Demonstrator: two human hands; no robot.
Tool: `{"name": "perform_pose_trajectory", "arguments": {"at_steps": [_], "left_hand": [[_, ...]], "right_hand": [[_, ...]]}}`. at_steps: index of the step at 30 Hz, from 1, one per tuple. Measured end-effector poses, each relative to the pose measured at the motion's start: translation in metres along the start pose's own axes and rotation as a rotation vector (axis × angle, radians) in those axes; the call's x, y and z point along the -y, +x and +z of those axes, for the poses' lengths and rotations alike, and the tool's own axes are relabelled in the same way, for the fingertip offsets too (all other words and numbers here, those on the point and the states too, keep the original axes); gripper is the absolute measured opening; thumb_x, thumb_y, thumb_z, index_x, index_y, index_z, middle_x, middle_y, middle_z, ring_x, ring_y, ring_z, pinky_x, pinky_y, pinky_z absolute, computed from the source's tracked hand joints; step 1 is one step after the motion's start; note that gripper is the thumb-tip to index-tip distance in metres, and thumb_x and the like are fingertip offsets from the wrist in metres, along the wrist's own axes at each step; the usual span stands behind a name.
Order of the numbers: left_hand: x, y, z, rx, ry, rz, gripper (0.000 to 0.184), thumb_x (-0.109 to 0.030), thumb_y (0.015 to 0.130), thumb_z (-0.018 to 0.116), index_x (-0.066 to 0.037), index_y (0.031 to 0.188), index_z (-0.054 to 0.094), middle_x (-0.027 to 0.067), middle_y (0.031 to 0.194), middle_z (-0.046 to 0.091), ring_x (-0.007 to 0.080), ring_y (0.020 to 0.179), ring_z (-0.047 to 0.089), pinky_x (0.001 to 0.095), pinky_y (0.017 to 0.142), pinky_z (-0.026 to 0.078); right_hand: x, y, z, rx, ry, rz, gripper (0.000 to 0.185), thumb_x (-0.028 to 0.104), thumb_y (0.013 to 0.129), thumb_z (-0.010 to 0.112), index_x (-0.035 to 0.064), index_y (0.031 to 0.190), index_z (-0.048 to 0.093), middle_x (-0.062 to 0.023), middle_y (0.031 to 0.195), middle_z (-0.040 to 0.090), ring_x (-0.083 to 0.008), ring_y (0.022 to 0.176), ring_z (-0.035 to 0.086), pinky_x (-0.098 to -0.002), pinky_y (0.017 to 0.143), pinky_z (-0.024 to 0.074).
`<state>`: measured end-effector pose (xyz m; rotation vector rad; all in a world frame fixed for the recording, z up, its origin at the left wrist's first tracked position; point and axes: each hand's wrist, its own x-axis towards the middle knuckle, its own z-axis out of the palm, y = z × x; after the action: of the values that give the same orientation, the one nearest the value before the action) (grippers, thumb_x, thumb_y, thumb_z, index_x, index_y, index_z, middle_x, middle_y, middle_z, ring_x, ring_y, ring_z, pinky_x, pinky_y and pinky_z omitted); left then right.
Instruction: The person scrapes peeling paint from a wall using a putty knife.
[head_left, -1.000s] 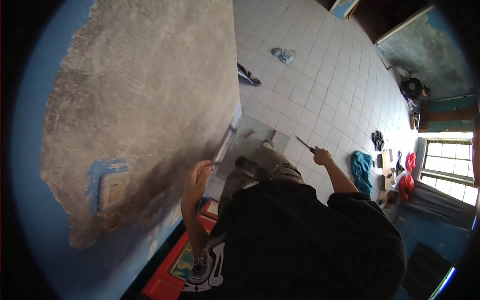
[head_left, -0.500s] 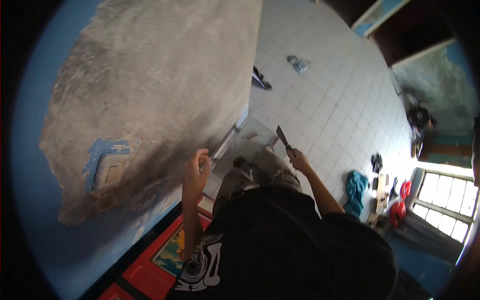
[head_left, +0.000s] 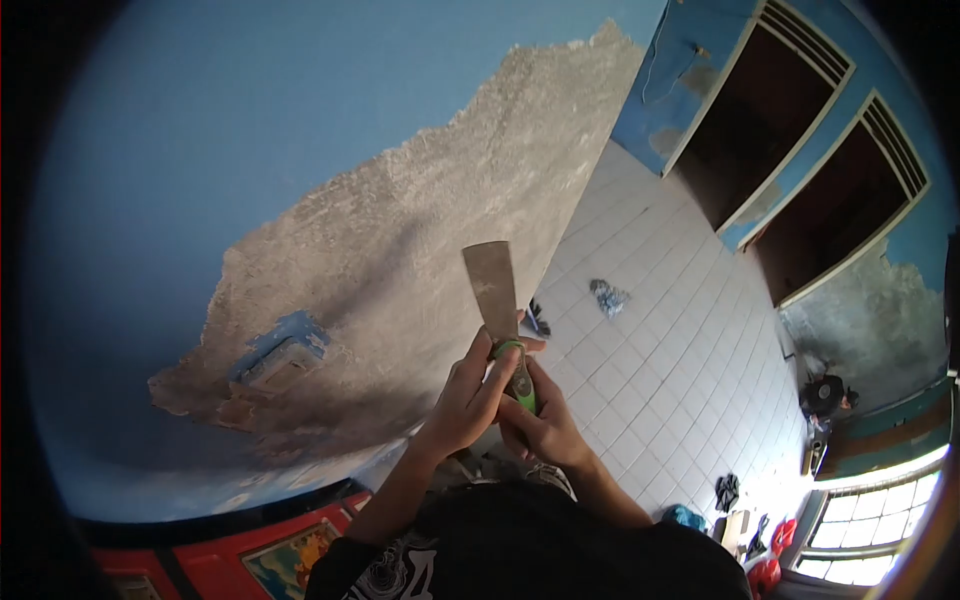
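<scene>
A putty knife (head_left: 492,285) with a wide metal blade and a green-and-grey handle is held up in front of my body, its blade pointing upward. My left hand (head_left: 465,398) grips the upper handle close to the blade, thumb laid along it. Lower on the same handle, my right hand (head_left: 550,428) has its fingers wrapped round the grip. Behind the blade is a wall patch of bare grey plaster (head_left: 370,240) with ragged edges of blue paint (head_left: 260,110). The blade appears apart from the wall.
A wall switch plate (head_left: 282,368) ringed by blue paint sits low in the bare patch. Red furniture (head_left: 210,560) with a picture panel stands below. On the tiled floor (head_left: 650,370) lie a crumpled cloth (head_left: 608,297) and a dark object (head_left: 538,318). Two doorways and a bright window (head_left: 870,525) are beyond.
My left hand, empty before, has come across to the putty knife and closed on its handle. The knife has risen and turned blade-up. My view has swung upward along the wall.
</scene>
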<state>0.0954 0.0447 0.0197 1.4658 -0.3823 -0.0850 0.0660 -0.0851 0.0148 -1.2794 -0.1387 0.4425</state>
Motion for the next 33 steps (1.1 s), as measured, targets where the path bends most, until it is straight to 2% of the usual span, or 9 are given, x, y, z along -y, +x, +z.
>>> {"name": "perform_pose_trajectory", "arguments": {"at_steps": [2, 3, 9, 13, 16, 20, 23, 28, 33], "left_hand": [[-0.02, 0.006, 0.0, -0.015, -0.024, -0.075, 0.043, -0.029, 0.094, 0.033, 0.003, 0.122, 0.039, 0.0143, 0.099, 0.06, 0.0178, 0.096, 0.054, 0.0276, 0.085, 0.04], [-0.021, 0.008, 0.001, -0.049, -0.052, -0.075, 0.041, -0.027, 0.094, 0.032, 0.003, 0.12, 0.041, 0.0129, 0.093, 0.061, 0.0153, 0.085, 0.057, 0.0256, 0.078, 0.043], [-0.035, 0.019, 0.01, -0.148, -0.313, -0.078, 0.033, -0.026, 0.094, 0.032, -0.001, 0.103, 0.05, 0.0088, 0.078, 0.058, 0.0141, 0.066, 0.058, 0.0252, 0.061, 0.047], [-0.043, 0.049, -0.001, -0.283, -0.152, -0.018, 0.033, -0.025, 0.094, 0.031, 0.001, 0.089, 0.05, 0.0045, 0.058, 0.048, 0.0144, 0.06, 0.058, 0.0271, 0.058, 0.048], [-0.057, 0.07, -0.004, -0.362, 0.069, 0.079, 0.034, -0.025, 0.094, 0.03, 0.001, 0.087, 0.05, 0.0068, 0.057, 0.049, 0.0151, 0.056, 0.058, 0.0279, 0.055, 0.047], [-0.046, 0.058, -0.001, -0.325, -0.08, 0.055, 0.032, -0.023, 0.094, 0.03, 0.0, 0.086, 0.05, 0.0085, 0.057, 0.052, 0.0171, 0.055, 0.059, 0.0293, 0.054, 0.047], [-0.046, 0.053, 0.002, -0.35, -0.027, 0.052, 0.031, -0.022, 0.094, 0.031, 0.0, 0.086, 0.051, 0.0085, 0.057, 0.051, 0.0168, 0.055, 0.059, 0.029, 0.053, 0.046], [-0.053, 0.077, -0.003, -0.317, 0.019, 0.058, 0.029, -0.022, 0.093, 0.032, -0.001, 0.085, 0.05, 0.0096, 0.058, 0.049, 0.0205, 0.053, 0.055, 0.0325, 0.052, 0.042], [-0.045, 0.054, 0.003, -0.328, 0.085, 0.066, 0.027, -0.021, 0.093, 0.032, -0.002, 0.086, 0.05, 0.012, 0.058, 0.05, 0.0224, 0.053, 0.055, 0.0336, 0.053, 0.042]], "right_hand": [[0.003, 0.006, 0.011, 0.018, 0.309, -0.037, 0.032, 0.028, 0.091, 0.045, 0.0013, 0.107, 0.041, -0.0073, 0.066, 0.051, -0.0123, 0.035, 0.042, -0.0216, 0.03, 0.031], [0.007, 0.008, 0.015, 0.025, 0.368, -0.024, 0.043, 0.043, 0.092, 0.033, 0.0017, 0.1, 0.044, -0.0082, 0.059, 0.048, -0.0129, 0.031, 0.039, -0.0211, 0.028, 0.0289], [0.006, 0.02, 0.018, 0.098, 0.606, 0.0, 0.038, 0.039, 0.095, 0.027, 0.0062, 0.102, 0.043, -0.0067, 0.057, 0.044, -0.0115, 0.027, 0.031, -0.0221, 0.024, 0.0225], [0.048, 0.055, 0.022, 0.061, 0.554, 0.028, 0.028, 0.036, 0.095, 0.028, 0.0116, 0.105, 0.04, -0.0046, 0.054, 0.042, -0.0092, 0.025, 0.028, -0.0207, 0.022, 0.0202], [0.054, 0.069, 0.023, 0.138, 0.523, -0.026, 0.027, 0.034, 0.095, 0.03, 0.0098, 0.102, 0.04, -0.0035, 0.057, 0.045, -0.0083, 0.026, 0.03, -0.0203, 0.022, 0.0201], [0.042, 0.06, 0.025, 0.095, 0.519, -0.08, 0.028, 0.032, 0.095, 0.032, 0.0092, 0.106, 0.042, -0.0038, 0.064, 0.048, -0.0082, 0.027, 0.03, -0.021, 0.022, 0.0215], [0.041, 0.048, 0.035, -0.145, 0.474, -0.041, 0.033, 0.034, 0.095, 0.03, 0.006, 0.106, 0.042, -0.0051, 0.062, 0.049, -0.0081, 0.027, 0.032, -0.0202, 0.022, 0.0212], [0.06, 0.071, 0.02, 0.166, 0.508, -0.064, 0.034, 0.037, 0.096, 0.025, 0.0064, 0.096, 0.041, -0.005, 0.051, 0.044, -0.0086, 0.024, 0.029, -0.0208, 0.022, 0.0204], [0.039, 0.056, 0.032, -0.113, 0.491, -0.027, 0.046, 0.044, 0.093, 0.024, 0.0044, 0.1, 0.046, -0.0049, 0.046, 0.043, -0.0092, 0.023, 0.03, -0.0174, 0.021, 0.0239]]}}
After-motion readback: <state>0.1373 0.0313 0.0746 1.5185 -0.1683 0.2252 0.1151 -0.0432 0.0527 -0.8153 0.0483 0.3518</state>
